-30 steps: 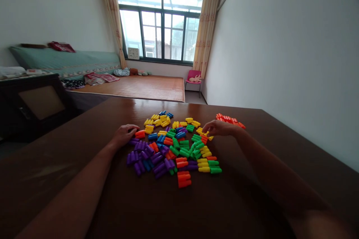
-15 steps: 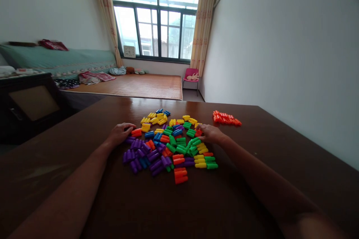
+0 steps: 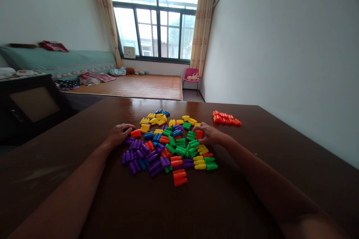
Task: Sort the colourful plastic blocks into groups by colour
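Several bullet-shaped plastic building blocks in purple, green, yellow, blue and orange lie in a loose heap mid-table. My left hand (image 3: pixel 122 133) rests at the heap's left side, fingers stretched and slightly apart, beside an orange block (image 3: pixel 135 133). A purple block (image 3: pixel 129 140) lies just below its fingertips. On the right side, my right hand (image 3: pixel 209 133) has thumb and fingers around another orange block (image 3: pixel 199 134), next to green blocks (image 3: pixel 191 135). Nearest me sits a separate orange block (image 3: pixel 180 177).
A row of joined orange blocks (image 3: pixel 226 118) lies at the back right of the brown table (image 3: pixel 140 209). Beyond the table are a bed with a mat (image 3: pixel 140 85), a pink chair (image 3: pixel 192 74) and a dark cabinet (image 3: pixel 30 104) at left.
My right hand's fingers have shifted slightly around the orange block, which now shows more plainly. My left hand has hardly moved.
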Available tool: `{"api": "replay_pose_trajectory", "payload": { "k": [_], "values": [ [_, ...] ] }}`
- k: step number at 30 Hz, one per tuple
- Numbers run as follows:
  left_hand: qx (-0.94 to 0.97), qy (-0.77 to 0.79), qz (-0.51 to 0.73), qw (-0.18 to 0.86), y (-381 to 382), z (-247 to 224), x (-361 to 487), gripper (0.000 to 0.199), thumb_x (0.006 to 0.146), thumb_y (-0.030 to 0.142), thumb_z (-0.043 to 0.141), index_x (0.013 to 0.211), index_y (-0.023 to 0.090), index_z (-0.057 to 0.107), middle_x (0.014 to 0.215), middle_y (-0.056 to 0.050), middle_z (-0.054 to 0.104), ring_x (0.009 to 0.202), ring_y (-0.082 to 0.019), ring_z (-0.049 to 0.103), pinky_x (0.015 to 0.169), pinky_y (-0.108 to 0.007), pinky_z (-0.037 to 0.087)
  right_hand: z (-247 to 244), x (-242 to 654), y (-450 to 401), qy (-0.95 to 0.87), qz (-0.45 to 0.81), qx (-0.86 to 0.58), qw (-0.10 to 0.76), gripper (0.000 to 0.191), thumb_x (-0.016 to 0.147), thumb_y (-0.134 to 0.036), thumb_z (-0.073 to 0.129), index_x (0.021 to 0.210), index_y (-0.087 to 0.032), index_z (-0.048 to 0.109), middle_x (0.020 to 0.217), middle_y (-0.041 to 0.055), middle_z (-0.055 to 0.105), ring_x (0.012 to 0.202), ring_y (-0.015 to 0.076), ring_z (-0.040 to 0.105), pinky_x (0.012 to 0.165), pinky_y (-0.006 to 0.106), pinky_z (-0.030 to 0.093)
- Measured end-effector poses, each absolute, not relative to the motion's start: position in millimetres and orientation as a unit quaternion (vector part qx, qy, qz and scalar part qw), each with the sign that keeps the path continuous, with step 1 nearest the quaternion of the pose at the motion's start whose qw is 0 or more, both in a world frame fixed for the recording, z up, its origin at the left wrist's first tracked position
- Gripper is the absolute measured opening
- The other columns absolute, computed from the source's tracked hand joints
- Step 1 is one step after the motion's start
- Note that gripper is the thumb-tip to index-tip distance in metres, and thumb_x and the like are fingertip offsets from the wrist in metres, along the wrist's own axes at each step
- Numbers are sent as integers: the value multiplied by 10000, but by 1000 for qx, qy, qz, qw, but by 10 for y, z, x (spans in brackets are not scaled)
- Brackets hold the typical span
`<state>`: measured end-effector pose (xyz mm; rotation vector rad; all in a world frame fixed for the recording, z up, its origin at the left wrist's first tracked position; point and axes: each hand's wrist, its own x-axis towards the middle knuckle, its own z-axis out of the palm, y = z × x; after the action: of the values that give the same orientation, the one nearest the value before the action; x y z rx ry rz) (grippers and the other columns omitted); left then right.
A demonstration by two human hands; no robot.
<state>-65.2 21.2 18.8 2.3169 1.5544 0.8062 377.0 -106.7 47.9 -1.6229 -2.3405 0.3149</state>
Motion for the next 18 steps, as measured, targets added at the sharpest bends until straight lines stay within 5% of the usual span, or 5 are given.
{"api": "replay_pose_trajectory", "payload": {
  "k": [12, 18],
  "values": [
    [796, 530, 268, 118, 249, 153, -667, 469, 764, 518, 450, 958, 204, 741, 1064, -65, 731, 999, -236, 649, 886, -302, 483, 309, 3716, -983, -806, 91, -507, 291, 405, 685, -133, 603, 1061, -217, 478, 981, 34, 573, 818, 154, 537, 758, 293, 446],
    [792, 536, 265, 119, 237, 166, -662, 461, 760, 521, 462, 959, 212, 742, 1070, -58, 731, 1006, -241, 647, 887, -310, 485, 268, 3675, -990, -807, 94, -511, 280, 285, 744, -195, 616, 1014, -199, 526, 955, 52, 597, 855, 181, 567, 802, 331, 459]
  ]
}}
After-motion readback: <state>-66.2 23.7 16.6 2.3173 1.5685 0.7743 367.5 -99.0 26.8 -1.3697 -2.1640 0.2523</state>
